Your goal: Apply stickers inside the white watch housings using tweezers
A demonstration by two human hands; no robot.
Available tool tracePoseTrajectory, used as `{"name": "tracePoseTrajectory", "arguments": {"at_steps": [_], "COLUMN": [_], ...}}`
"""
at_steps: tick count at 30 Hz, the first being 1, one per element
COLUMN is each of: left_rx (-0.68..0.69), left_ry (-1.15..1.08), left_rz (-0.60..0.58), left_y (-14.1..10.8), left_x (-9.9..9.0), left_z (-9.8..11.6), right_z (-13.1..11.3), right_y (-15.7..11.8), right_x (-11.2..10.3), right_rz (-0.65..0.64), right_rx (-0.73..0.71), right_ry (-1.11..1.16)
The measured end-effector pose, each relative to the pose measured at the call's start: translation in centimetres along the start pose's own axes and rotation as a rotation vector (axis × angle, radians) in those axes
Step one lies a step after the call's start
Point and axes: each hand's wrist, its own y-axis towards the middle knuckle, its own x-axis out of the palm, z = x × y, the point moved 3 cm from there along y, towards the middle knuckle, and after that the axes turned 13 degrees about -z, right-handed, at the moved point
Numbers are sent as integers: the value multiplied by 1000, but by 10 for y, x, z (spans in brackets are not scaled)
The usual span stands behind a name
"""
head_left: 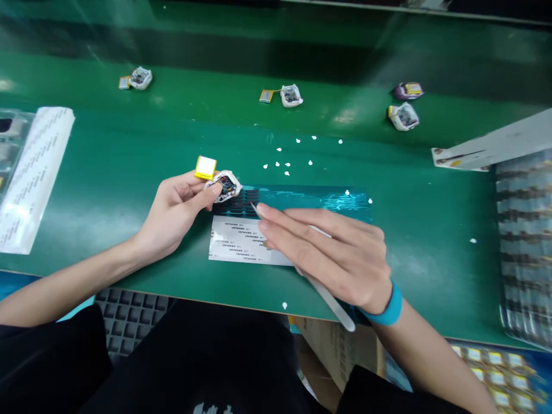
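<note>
My left hand [183,195] is closed around a small white device housing [230,187] whose circuit board faces up. A yellow-edged battery with a white face [206,167] rests above the fingers of that hand. Between the fingers of my right hand [332,247] is a pair of tweezers [330,302], the tip pointing at the dark strips on a blue film sheet [297,198]. Below that film lies a white printed backing sheet [241,240], partly hidden under my right hand. Whether the tweezer tip touches the film I cannot tell.
Several small white stickers [287,165] are scattered on the green table [431,230]. Further housings with batteries sit along the back, one in the middle [291,96]. Printed sheets [41,172] lie at left. Stacked clear trays [524,247] stand at right.
</note>
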Motion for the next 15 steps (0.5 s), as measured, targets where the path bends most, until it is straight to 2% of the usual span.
{"name": "tracePoseTrajectory", "arguments": {"at_steps": [3,8,15], "left_rx": [-11,-115,-197], "left_ry": [-61,-208,-271], "left_rz": [57,57,52], "left_y": [-2,-5,-8], "left_x": [1,6,13], "left_z": [0,-2,-6], "right_z": [-5,-5,-7], "right_y": [3,4,4], "right_x": [3,8,15], "right_rz": [-17,-29,-58], "right_rx": [-60,-75,-99], "right_ry": [-74,-86,-106]}}
